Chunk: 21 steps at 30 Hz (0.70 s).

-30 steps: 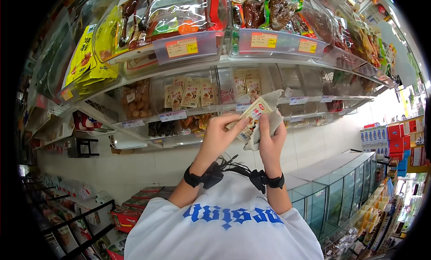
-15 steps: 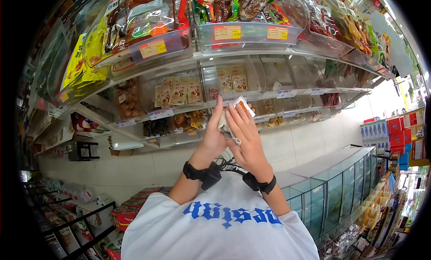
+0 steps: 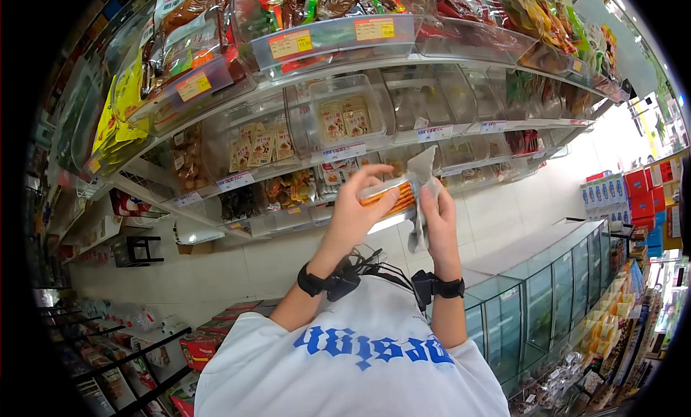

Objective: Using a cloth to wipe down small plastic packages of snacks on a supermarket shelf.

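Note:
My left hand grips a small clear-wrapped snack packet with orange-brown strips inside, thumb across its face. Close beside it, my right hand pinches a limp grey cloth, which hangs down below the fingers and stands up above them. The cloth is at the packet's right end; I cannot tell whether the two touch. Both hands are in front of the lower shelf bins, one of which is a clear bin holding small cream packets.
Price labels run along the shelf edges. Large bagged meats fill trays on the upper shelf. To the right stand glass-fronted cases and red boxes. A black stool is on the tiled floor at left.
My hands have moved apart from their palm-to-palm press, the right one going right with the cloth. The packet's orange-brown strips now show more fully. The shelves have shifted left in view.

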Each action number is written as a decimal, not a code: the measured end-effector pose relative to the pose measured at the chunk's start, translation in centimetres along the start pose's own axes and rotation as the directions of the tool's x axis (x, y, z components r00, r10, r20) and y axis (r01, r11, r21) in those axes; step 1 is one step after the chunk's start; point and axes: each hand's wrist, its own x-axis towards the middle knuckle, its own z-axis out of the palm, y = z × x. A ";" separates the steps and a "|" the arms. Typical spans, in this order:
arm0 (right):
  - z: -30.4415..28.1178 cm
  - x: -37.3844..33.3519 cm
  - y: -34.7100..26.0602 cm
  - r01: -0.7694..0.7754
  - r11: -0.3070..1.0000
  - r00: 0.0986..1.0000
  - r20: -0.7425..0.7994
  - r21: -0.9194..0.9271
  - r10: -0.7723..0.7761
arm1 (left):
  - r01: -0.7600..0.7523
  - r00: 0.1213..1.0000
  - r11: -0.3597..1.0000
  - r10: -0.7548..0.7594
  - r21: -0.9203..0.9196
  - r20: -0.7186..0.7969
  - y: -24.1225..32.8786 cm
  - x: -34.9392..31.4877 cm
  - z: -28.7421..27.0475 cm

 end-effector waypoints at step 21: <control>3.5 -1.3 -0.8 0.601 0.630 0.770 0.569 -0.492 -0.290 | 0.104 0.987 0.743 -0.157 -0.662 -0.021 -0.4 0.1 -1.4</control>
